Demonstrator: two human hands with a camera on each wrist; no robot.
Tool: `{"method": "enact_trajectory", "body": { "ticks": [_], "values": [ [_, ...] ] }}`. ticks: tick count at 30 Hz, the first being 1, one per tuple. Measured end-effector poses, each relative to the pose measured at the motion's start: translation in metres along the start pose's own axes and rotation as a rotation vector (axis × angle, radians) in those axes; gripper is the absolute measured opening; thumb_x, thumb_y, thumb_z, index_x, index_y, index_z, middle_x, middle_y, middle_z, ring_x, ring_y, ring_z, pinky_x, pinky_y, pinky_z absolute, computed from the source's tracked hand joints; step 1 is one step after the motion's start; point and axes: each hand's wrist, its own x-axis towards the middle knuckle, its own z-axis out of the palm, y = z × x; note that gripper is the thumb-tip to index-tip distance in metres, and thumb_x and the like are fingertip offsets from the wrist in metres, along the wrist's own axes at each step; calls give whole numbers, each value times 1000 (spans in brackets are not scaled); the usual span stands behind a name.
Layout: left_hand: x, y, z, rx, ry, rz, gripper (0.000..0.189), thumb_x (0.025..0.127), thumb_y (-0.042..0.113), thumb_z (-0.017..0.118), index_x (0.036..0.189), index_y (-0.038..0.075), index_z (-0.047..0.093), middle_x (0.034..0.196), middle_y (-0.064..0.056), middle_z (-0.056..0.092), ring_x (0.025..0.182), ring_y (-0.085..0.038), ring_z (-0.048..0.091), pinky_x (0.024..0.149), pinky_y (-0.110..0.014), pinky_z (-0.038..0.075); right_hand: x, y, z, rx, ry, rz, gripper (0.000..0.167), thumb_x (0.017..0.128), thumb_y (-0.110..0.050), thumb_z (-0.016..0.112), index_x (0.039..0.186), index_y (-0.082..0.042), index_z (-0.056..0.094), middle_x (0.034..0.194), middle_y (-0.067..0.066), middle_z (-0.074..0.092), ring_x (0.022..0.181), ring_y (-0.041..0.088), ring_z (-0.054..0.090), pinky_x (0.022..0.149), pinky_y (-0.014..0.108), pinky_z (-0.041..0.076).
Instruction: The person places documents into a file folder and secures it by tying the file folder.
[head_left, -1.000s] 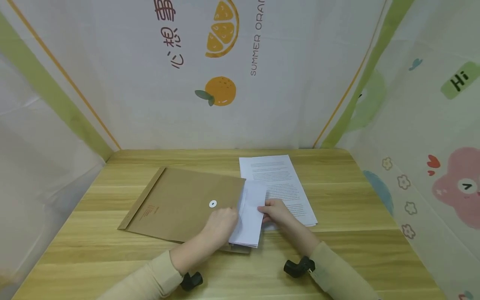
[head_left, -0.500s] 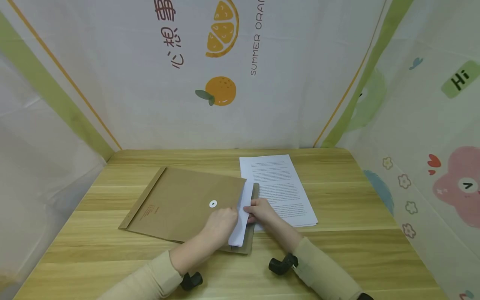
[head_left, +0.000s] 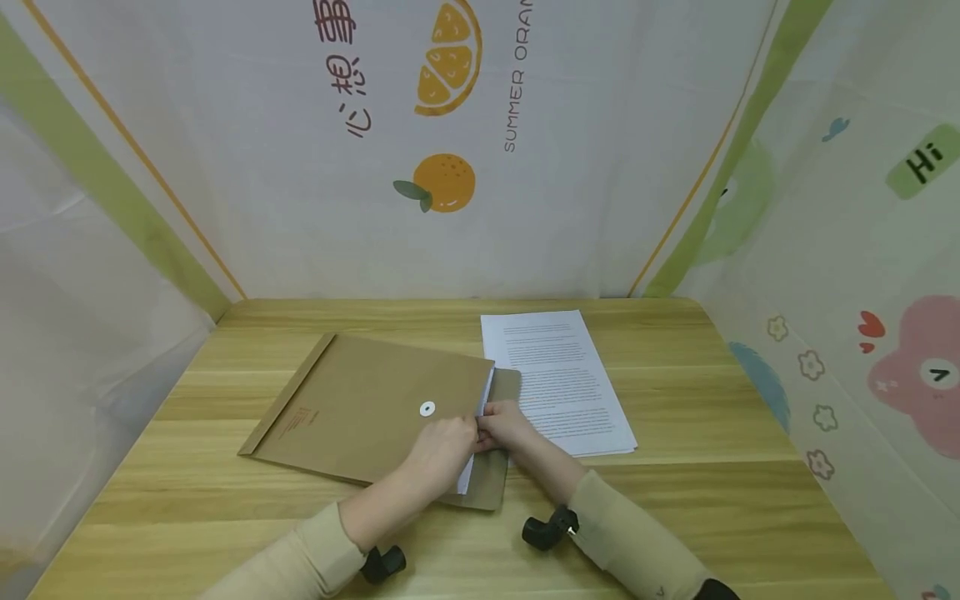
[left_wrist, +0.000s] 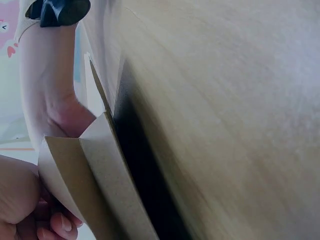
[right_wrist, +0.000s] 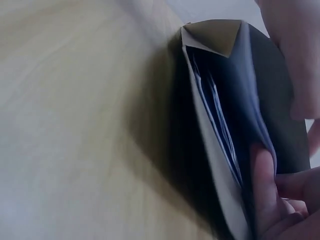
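Observation:
A brown kraft paper envelope (head_left: 367, 408) with a white round button lies on the table, its mouth facing right and its flap (head_left: 491, 479) spread out underneath. My left hand (head_left: 442, 454) grips the upper layer at the mouth, fingers curled over the edge and lifting it. White paper sheets (head_left: 486, 393) sit nearly wholly inside, only a narrow strip showing. With thumb and finger, my right hand (head_left: 506, 427) pinches the sheets' edge at the mouth. In the right wrist view one finger (right_wrist: 264, 172) reaches inside the envelope, and more sheets (right_wrist: 220, 117) stand within.
A stack of printed pages (head_left: 558, 375) lies right of the envelope, its near left part under the flap. The wooden table (head_left: 675, 500) ends at a patterned cloth backdrop (head_left: 570, 208). A black wrist mount (head_left: 551, 529) hangs from each forearm.
My right hand has moved left to the envelope's mouth, and the white sheets have slid into the envelope, uncovering the flap. My left hand has kept its grip in place.

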Motion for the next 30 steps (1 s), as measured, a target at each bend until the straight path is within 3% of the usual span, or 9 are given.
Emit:
{"method": "enact_trajectory", "body": {
  "ticks": [6,10,15,24,30],
  "values": [
    [1,0,2,-34,13,-8,22,79,-2,69,67,5,52,54,0,43,46,-6,35,35,-19,34,7,-2,5,-74,21,10,24,80,6,50,97,15,65,68,12,67,55,17,64,58,29,57],
    [3,2,1,-126,-38,-60,22,83,5,71,70,3,54,55,0,44,46,-8,36,36,-19,32,8,-3,1,-48,-11,28,29,83,3,52,107,17,61,69,13,67,55,15,63,58,30,57],
    [3,1,3,-185,-63,-100,17,80,2,67,70,4,53,55,0,42,46,-9,37,36,-21,33,4,-1,-7,-24,-63,22,25,88,3,50,105,18,60,73,21,68,58,18,66,59,32,57],
    [1,1,13,-138,-54,-110,14,73,8,69,75,7,55,58,-2,50,47,-16,49,38,-31,40,-7,-3,-21,24,-121,24,29,93,0,53,116,19,54,89,24,68,63,17,67,59,28,57],
    [-1,1,17,-156,-68,-116,13,71,8,68,75,7,55,55,1,45,44,-12,42,35,-28,35,-13,-7,-30,13,-115,3,32,93,1,51,120,18,52,89,21,69,68,20,69,61,31,57]
  ]
}}
